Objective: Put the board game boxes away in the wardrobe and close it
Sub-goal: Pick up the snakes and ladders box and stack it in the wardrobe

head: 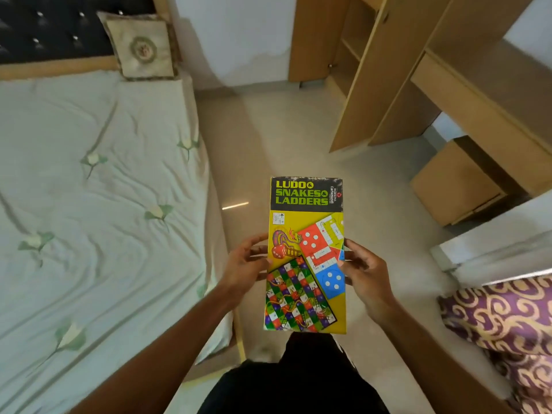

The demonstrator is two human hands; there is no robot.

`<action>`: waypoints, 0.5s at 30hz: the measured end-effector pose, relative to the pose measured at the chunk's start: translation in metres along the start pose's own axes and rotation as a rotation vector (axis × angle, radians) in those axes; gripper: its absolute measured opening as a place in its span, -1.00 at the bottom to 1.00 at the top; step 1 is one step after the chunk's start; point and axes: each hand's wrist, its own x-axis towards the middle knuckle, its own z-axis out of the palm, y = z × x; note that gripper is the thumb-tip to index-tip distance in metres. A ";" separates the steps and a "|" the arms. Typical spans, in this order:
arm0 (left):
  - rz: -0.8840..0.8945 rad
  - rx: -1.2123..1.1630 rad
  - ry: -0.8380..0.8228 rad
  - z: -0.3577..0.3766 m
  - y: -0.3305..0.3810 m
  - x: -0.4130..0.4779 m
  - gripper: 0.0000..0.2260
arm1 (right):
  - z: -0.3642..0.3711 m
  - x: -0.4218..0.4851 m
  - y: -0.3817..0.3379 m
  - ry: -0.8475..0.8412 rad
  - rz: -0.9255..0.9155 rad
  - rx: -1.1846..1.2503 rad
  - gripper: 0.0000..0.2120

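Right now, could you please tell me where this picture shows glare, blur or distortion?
Head view: the Ludo and Snakes and Ladders box lettering is sharp; glare streaks the floor; the wardrobe and bed lean and bow from wide-angle distortion.

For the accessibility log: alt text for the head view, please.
The left hand and right hand hold a Ludo and Snakes & Ladders game box by its long edges. A bed lies to the left; a wooden wardrobe stands open ahead on the right.
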 end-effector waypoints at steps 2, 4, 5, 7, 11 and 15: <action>0.018 0.007 0.002 0.000 0.018 0.044 -0.60 | 0.004 0.043 -0.015 -0.006 -0.006 0.006 -0.61; 0.016 0.001 0.011 -0.001 0.033 0.086 -0.61 | 0.011 0.086 -0.030 -0.021 -0.004 0.018 -0.62; 0.009 -0.006 0.023 0.000 0.040 0.117 -0.61 | 0.015 0.117 -0.037 -0.023 -0.001 0.016 -0.62; -0.005 -0.019 0.036 0.001 0.055 0.168 -0.59 | 0.020 0.170 -0.054 -0.031 -0.008 0.011 -0.63; -0.015 -0.018 0.067 0.009 0.119 0.280 -0.58 | 0.030 0.295 -0.114 -0.071 -0.033 -0.031 -0.66; 0.023 -0.021 0.092 0.014 0.183 0.378 -0.59 | 0.040 0.405 -0.178 -0.101 -0.077 -0.076 -0.66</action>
